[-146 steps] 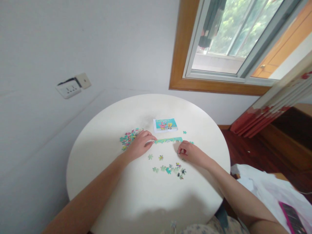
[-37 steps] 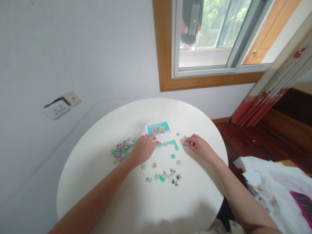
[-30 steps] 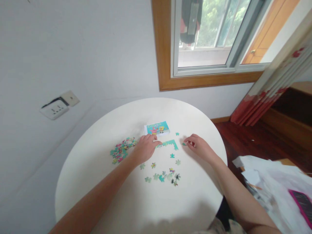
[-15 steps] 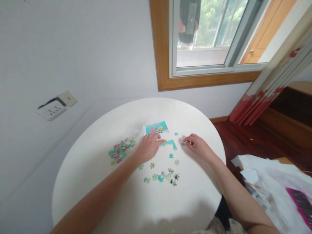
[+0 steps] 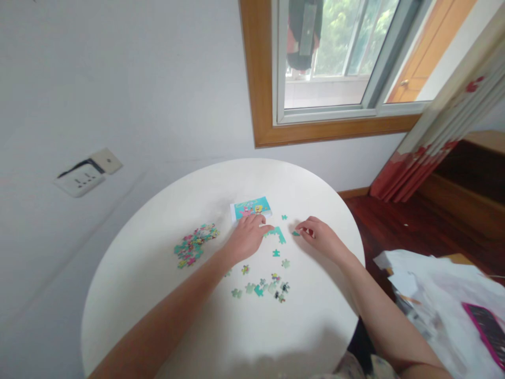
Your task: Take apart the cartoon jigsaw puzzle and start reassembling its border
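My left hand lies flat on the round white table, fingers stretched over a joined green strip of puzzle pieces, covering most of it. My right hand rests to the right of the strip, fingers curled and pinching a small teal puzzle piece on the table. A small puzzle box with a cartoon picture sits just beyond my left hand.
A heap of coloured loose pieces lies left of my left hand. Several scattered pieces lie nearer me, and one single piece sits by the box. Wall and window stand behind the table; white sheets lie on the right.
My left hand has slid to the right along the green strip and now covers more of it. My right hand has stayed in place on the teal piece.
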Tool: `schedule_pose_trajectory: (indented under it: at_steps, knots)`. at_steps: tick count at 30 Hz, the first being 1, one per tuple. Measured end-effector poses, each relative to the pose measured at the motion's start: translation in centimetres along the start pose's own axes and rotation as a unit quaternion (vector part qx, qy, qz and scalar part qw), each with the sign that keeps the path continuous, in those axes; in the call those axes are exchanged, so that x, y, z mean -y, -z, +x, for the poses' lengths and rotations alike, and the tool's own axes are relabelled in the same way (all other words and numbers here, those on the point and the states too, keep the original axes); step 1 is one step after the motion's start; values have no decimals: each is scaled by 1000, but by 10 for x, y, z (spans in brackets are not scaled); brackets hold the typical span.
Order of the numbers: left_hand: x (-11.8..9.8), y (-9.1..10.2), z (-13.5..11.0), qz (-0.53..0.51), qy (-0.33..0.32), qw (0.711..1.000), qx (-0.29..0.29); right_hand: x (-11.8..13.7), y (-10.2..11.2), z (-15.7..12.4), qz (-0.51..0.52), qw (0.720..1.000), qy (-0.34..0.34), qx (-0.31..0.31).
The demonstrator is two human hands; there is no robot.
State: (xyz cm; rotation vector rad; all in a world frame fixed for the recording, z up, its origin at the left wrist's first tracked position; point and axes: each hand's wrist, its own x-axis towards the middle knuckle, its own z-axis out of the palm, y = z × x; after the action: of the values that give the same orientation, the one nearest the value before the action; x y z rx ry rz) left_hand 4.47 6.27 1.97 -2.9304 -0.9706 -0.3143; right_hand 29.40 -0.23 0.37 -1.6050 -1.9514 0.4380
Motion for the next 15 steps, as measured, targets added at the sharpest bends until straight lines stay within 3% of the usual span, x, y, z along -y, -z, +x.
schedule_pose_trajectory:
  at_steps: [9, 15]
  knots:
    - [-3, 10, 1, 7, 18, 1000, -14, 7, -5, 1, -5, 1000, 23, 5]
    - [25, 18, -48, 4, 35, 998, -43, 21, -16, -1, -93, 991, 99, 2]
